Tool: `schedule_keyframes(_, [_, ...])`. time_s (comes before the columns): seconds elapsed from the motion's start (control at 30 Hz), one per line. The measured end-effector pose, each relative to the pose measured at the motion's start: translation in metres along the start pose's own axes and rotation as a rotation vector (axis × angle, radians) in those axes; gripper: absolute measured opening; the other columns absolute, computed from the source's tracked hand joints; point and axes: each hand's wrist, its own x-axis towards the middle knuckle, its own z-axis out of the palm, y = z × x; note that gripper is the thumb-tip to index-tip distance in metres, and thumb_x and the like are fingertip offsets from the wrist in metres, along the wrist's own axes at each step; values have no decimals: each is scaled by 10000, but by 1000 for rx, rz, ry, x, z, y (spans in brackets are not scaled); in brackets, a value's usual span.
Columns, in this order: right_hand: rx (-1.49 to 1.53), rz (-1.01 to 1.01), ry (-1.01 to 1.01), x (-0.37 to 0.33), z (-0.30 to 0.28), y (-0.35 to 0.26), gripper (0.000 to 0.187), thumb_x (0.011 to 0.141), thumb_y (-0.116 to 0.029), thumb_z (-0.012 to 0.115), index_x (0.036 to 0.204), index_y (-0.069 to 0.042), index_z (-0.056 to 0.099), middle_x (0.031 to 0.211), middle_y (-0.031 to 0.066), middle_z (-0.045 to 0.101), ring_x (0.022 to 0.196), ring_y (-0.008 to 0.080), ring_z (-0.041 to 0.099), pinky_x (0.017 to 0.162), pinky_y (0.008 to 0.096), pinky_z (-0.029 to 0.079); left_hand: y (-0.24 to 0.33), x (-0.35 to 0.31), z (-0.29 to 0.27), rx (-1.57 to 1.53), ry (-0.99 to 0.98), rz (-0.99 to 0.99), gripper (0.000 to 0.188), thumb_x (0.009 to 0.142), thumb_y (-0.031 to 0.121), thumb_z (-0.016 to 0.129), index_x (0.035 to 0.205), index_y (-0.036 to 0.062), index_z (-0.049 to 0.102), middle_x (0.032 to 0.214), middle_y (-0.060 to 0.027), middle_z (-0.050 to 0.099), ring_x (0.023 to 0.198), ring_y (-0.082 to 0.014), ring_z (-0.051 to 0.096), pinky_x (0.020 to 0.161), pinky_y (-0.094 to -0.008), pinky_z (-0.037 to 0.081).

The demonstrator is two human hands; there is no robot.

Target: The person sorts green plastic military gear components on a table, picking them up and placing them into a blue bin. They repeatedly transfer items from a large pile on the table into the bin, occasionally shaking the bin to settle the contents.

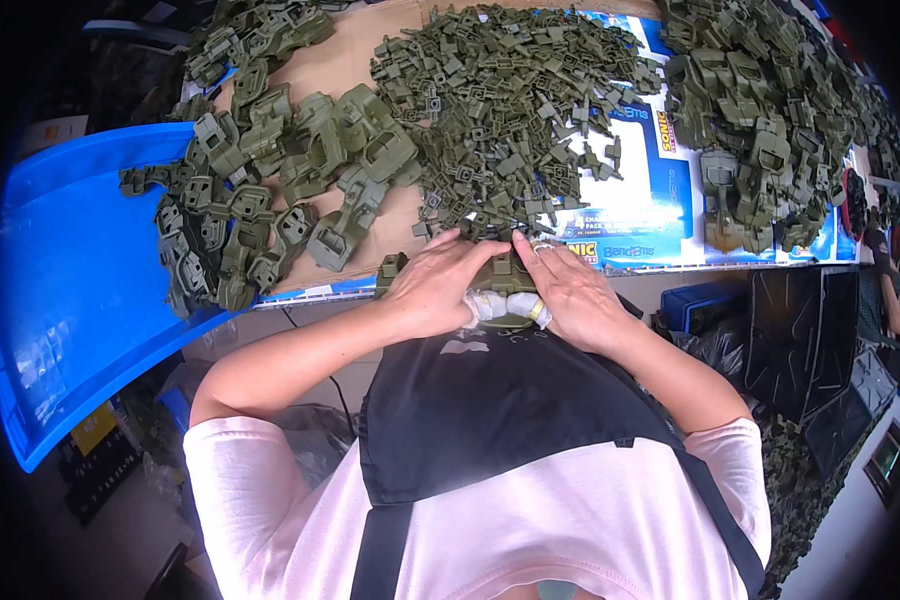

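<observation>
Between my two hands, at the table's near edge, is an olive-green moulded plastic toy vehicle part (500, 272). My left hand (435, 288) grips its left side, with the index finger bent over the top. From the right, my right hand (574, 297) closes on the same part, fingers pointing forward and a ring on one finger. White wrapping covers both thumbs, which press against the near side. My fingers hide much of the part. Just beyond my fingertips lies a large heap of small olive-green plastic pieces (500, 120).
Larger green toy vehicle bodies (345, 140) are piled at the left, some over the rim of a blue tray (70, 290). Another pile of vehicle bodies (765, 130) is at the right. Printed cardboard (660, 220) covers the table. Black crates (795, 330) stand lower right.
</observation>
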Motion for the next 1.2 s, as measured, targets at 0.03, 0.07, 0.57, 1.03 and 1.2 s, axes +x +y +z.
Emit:
schedule_keyframes(0.03, [-75,-32,83,1,-1,0,599,818,-143,525,1331,48,282,1148,210,493,990,366,534,873,393,429,-1,0,-1,-15,8,-16,589,688,171,651,1219,91,410,997,-186,575,982,-336,542,968,-435,346])
schedule_keyframes(0.07, [12,19,31,2,-3,-1,586,819,-161,536,1325,34,313,1125,205,508,998,362,531,887,382,423,-2,0,-1,-31,16,-32,588,685,165,650,1217,94,411,992,-183,579,980,-340,542,947,-432,365])
schedule_keyframes(0.57, [630,136,-24,9,1,50,505,822,-299,594,1241,-40,479,1223,207,504,1163,322,464,974,360,357,2,3,-68,18,40,85,948,677,331,741,1393,46,189,1342,-241,344,1244,-344,343,1009,-416,295])
schedule_keyframes(1.03, [234,-139,16,55,-18,-32,665,794,-326,619,1337,-95,312,1171,234,482,1076,362,483,952,413,371,-7,-36,-6,-459,269,-137,800,669,136,742,1345,43,324,1372,-118,377,1251,-237,385,1033,-336,306])
schedule_keyframes(1.2, [585,-329,-172,60,-34,-5,783,770,-238,648,1402,-165,193,1225,225,437,1096,366,463,941,410,381,0,-38,-5,-376,347,-117,700,673,118,698,1307,112,401,1233,-146,497,1115,-300,500,917,-366,407])
